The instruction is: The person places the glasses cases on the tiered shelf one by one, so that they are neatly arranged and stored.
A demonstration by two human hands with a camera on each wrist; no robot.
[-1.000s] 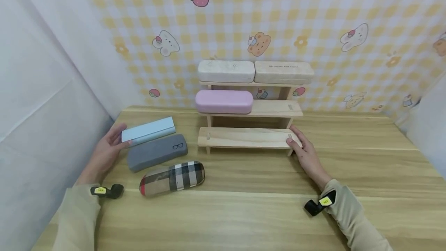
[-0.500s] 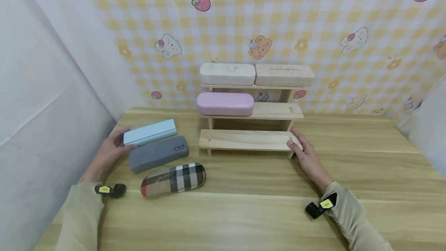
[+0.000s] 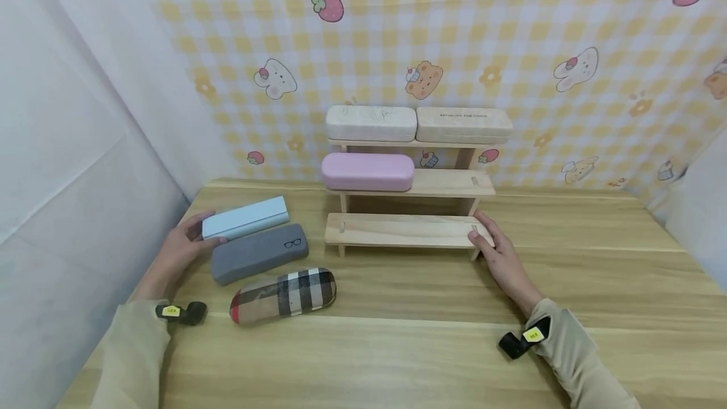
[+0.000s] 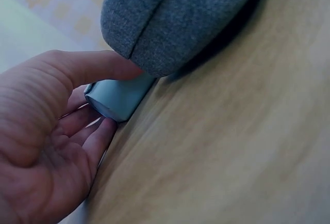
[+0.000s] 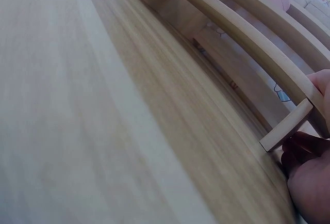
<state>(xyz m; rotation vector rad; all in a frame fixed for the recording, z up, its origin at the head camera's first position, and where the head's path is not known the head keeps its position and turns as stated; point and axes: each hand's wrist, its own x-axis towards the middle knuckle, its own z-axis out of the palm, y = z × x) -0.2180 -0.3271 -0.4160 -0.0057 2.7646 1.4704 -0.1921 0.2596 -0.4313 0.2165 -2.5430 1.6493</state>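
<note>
At the left of the table my left hand [image 3: 180, 251] holds the near end of a light blue glasses case [image 3: 245, 218], thumb on one side and fingers on the other. In the left wrist view the end of that blue case [image 4: 121, 99] shows between thumb and fingers. A grey glasses case [image 3: 260, 253] with a spectacles drawing lies right beside it, close to my thumb. My right hand [image 3: 505, 264] grips the right end of a three-tier wooden display rack [image 3: 397, 231] at its lowest step, thumb on top and fingers around the leg, as the right wrist view shows.
A plaid glasses case [image 3: 284, 296] lies in front of the grey one. On the rack's middle tier sits a pink case [image 3: 368, 172]. White [image 3: 371, 124] and beige [image 3: 464, 125] cases stand side by side on top. A checked cloth [image 3: 352, 43] hangs behind.
The head view has tilted slightly, so everything sits a little lower in it. Both hands keep their holds, and the cases and rack stay in place.
</note>
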